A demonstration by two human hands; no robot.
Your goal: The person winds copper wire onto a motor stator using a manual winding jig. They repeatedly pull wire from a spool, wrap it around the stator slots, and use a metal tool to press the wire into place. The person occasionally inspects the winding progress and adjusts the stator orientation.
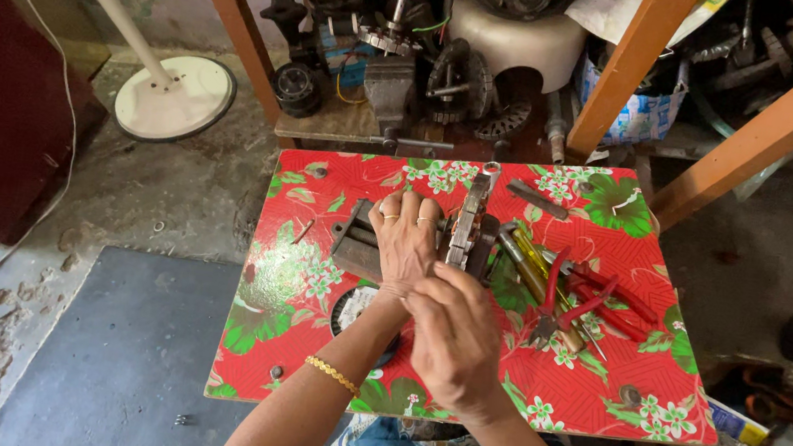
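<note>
Right hand [455, 336] hides its fingers; fan [170, 94] top cut off.

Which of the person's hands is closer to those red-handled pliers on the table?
Right. The right hand sits just left of the red-handled pliers; the left hand lies farther left, beyond the metal part.

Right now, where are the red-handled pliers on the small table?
In the head view, the red-handled pliers lie on the right half of the flowered red table, beside the yellow-handled screwdrivers and just right of the right hand.
</note>
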